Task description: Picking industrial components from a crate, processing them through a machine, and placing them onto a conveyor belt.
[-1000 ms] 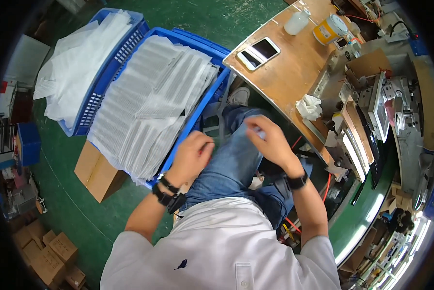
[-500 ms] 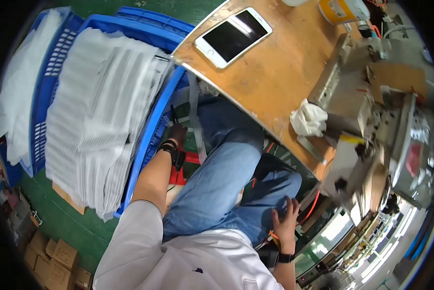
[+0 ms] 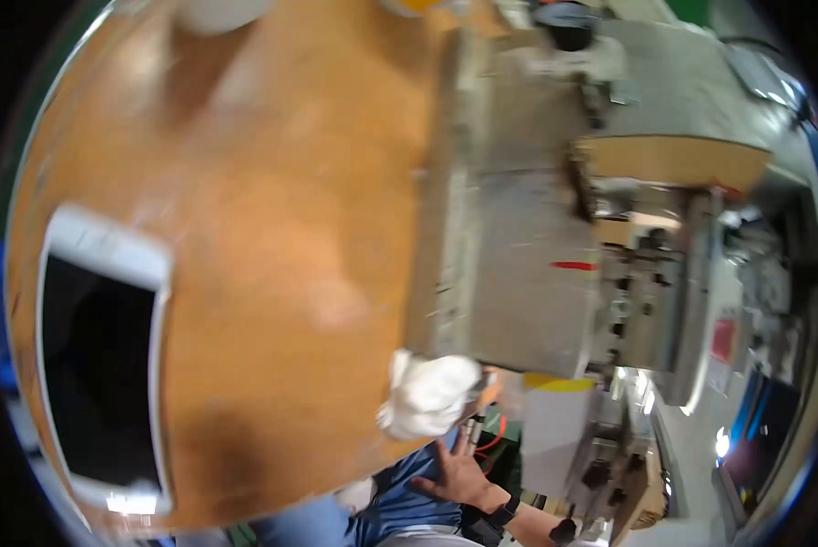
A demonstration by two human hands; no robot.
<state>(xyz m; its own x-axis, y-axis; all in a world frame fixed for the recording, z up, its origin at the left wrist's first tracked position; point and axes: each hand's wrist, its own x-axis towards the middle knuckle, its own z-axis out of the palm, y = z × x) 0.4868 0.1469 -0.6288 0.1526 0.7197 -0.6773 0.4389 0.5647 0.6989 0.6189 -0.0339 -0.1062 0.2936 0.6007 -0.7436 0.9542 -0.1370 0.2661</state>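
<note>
My right hand is low in the picture, beside the table's near edge and above my jeans. Its fingers are spread and nothing is in them; a dark band circles the wrist. Just above it, a crumpled white cloth lies at the corner of the wooden tabletop. A white phone with a dark screen rests on the left side of the table. My left hand is out of sight.
A grey metal machine with a long ledge borders the table on the right. Cardboard stands on it. A blurred white container is at the top left. Red tubing hangs near my right hand.
The view has swung right and closer over the table. The phone now appears larger, at the left. The blue crates and my left arm have left the picture. My right hand stays open.
</note>
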